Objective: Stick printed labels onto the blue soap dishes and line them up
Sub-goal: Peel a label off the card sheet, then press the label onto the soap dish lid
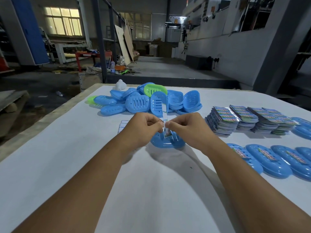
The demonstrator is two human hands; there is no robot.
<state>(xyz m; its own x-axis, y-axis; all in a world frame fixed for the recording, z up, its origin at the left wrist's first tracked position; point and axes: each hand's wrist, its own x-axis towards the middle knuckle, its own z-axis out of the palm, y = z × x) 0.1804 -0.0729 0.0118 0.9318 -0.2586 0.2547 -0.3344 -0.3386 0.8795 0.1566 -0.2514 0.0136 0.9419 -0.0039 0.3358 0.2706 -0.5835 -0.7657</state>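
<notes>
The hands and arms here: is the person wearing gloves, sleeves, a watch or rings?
No. The left hand and right hand are bare, without gloves. Both forearms are uncovered to the picture's lower edge, so no sleeves show. No watch, bracelet or ring is visible.

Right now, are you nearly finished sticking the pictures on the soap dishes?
Not nearly. A few labelled dishes are lined up on the right. Both hands, left hand and right hand, are peeling a label over one dish. A big pile of bare dishes and stacks of labels remain.

Hands hide most of the soap dish (165, 144); label print (167, 132) unreadable.
</notes>
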